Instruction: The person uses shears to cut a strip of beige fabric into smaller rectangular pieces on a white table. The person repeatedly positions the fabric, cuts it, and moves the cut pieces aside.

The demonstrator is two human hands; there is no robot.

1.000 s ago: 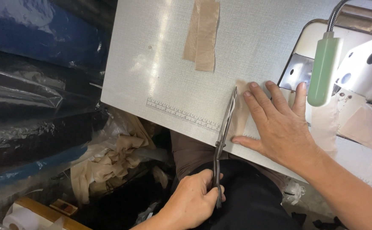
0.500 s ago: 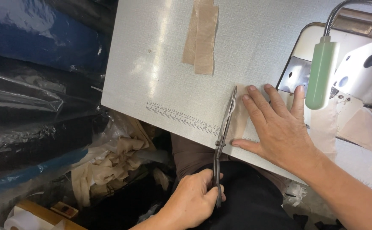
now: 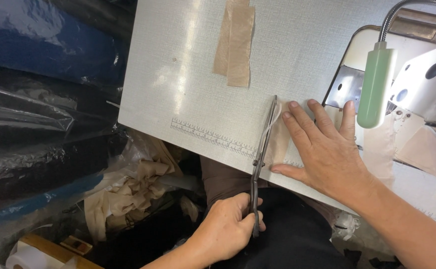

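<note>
At lower centre of the frame the left hand (image 3: 228, 229) has its fingers clamped around the handles of long dark scissors (image 3: 261, 159), whose blades run up across the near edge of the pale grey surface (image 3: 178, 74) and look nearly closed. The right hand (image 3: 327, 149), right of centre, lies flat with fingers spread, pressing a beige fabric strip (image 3: 278, 142) against the surface just beside the blades. The blades lie along most of the strip's left side, so the cut seems well advanced, though I cannot tell whether it is through at the tips. Two more beige strips (image 3: 235, 42) lie at upper centre, well apart. A printed ruler scale (image 3: 210, 135) runs along the surface edge.
</note>
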